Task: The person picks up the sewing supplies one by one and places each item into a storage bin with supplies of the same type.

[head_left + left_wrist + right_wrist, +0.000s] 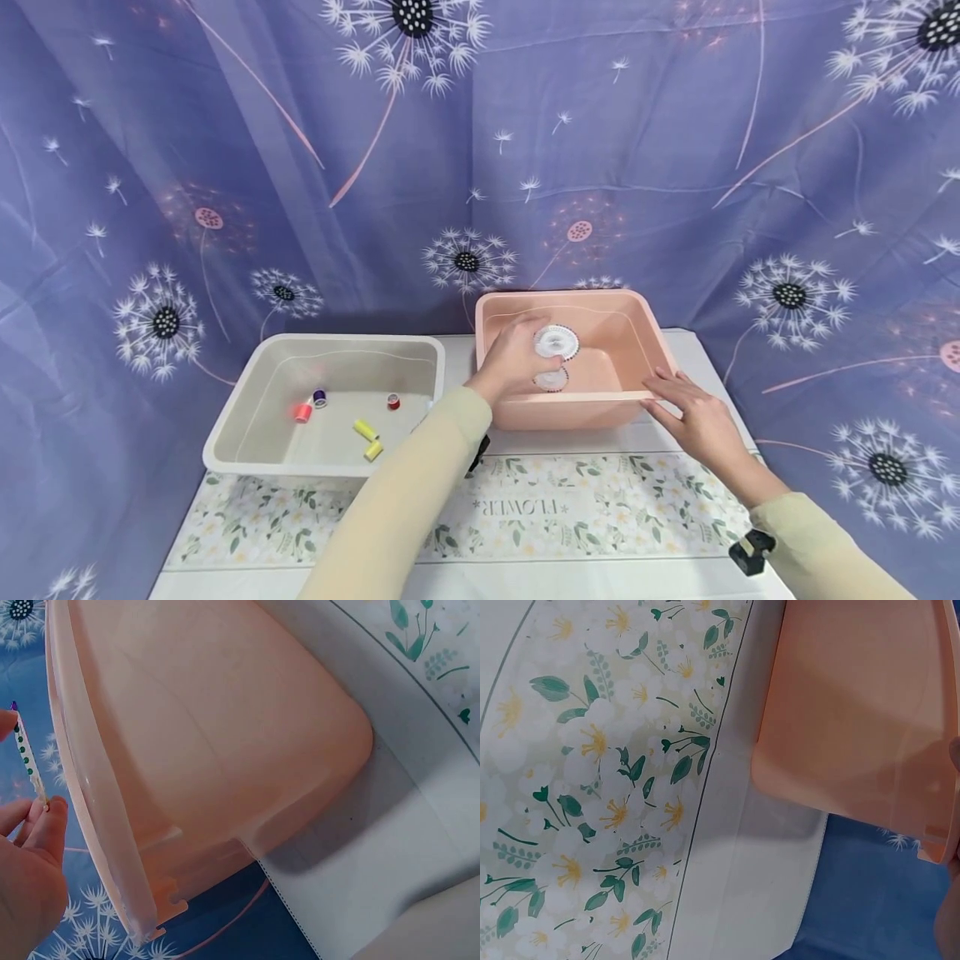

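My left hand [521, 354] reaches over the pink basin [570, 411] and pinches a round wheel of pearl-headed pins [557, 342] between thumb and fingers. In the left wrist view the pin wheel [28, 761] appears edge-on, with green and purple heads along it, above the basin's rim. Below it in the head view, a second pin wheel [551, 380] lies inside the basin, partly covered by the hand. My right hand [693, 417] holds the basin's near right corner, fingers over the rim and thumb against the outer wall.
To the left stands a grey-white basin [330, 468] holding several thread spools, among them a red one [393, 402], a purple one [320, 398] and yellow ones [366, 430]. A floral runner [525, 508] crosses the white table. A purple dandelion curtain [622, 133] hangs behind.
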